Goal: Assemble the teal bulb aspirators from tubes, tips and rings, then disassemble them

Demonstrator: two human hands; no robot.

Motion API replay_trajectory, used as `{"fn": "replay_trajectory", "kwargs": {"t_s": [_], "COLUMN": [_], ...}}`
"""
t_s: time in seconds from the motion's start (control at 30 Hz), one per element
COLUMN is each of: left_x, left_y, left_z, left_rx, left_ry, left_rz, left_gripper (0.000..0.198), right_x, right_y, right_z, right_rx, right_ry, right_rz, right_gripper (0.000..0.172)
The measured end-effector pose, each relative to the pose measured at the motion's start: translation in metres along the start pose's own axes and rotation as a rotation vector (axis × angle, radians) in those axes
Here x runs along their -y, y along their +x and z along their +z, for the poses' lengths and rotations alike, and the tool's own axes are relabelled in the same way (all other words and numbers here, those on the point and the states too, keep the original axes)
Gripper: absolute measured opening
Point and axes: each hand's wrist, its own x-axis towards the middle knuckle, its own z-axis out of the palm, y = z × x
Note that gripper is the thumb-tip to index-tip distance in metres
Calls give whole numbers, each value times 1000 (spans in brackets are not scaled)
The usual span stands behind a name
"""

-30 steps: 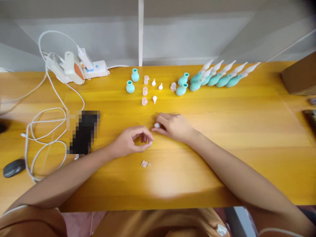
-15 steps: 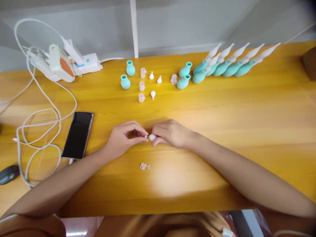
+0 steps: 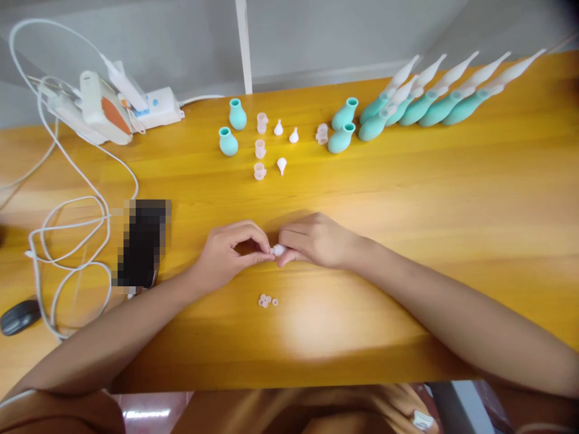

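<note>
Between the fingertips of my left hand (image 3: 230,246) is a small pale piece, mostly covered by the fingers. My right hand (image 3: 314,240) is closed around a white plastic nozzle piece (image 3: 279,249), whose rounded end shows at the thumb. The two pieces meet end to end; whether they are joined I cannot tell. Below the hands, several small translucent rings (image 3: 265,301) lie in a cluster on the wooden table (image 3: 362,199). Beyond them stand translucent collars (image 3: 259,171) and small white cone-shaped tips (image 3: 281,166).
Teal bulbs (image 3: 228,141) stand at the back. Several teal bulbs with long white nozzles (image 3: 465,107) line up at the back right. To the left are a dark phone (image 3: 142,244), looped white cables (image 3: 108,223), a power strip (image 3: 160,113) and a black mouse (image 3: 20,317).
My left fingertips have come right, bringing the small pale piece against the white nozzle piece. My right hand has hardly moved. The camera view has shifted slightly.
</note>
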Motion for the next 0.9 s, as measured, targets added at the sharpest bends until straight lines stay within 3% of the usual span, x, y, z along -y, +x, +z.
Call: {"fn": "replay_trajectory", "kwargs": {"t_s": [0.17,0.47,0.67,0.9], "left_x": [0,1,-2,-1], "left_y": [1,-1,1,2], "left_z": [0,2,0,0], "left_rx": [19,9,65,51], "left_ry": [23,-75,-41,-18], "left_rz": [40,-71,-29,-36], "left_gripper": [14,14,9,8], "right_x": [0,-1,-2,-2], "right_y": [0,-1,-2,-1], "right_z": [0,-2,-2,-2], "right_rx": [14,35,42,36], "right_ry": [15,56,67,77], "right_rz": [18,52,54,45], "right_gripper": [53,52,52,49]}}
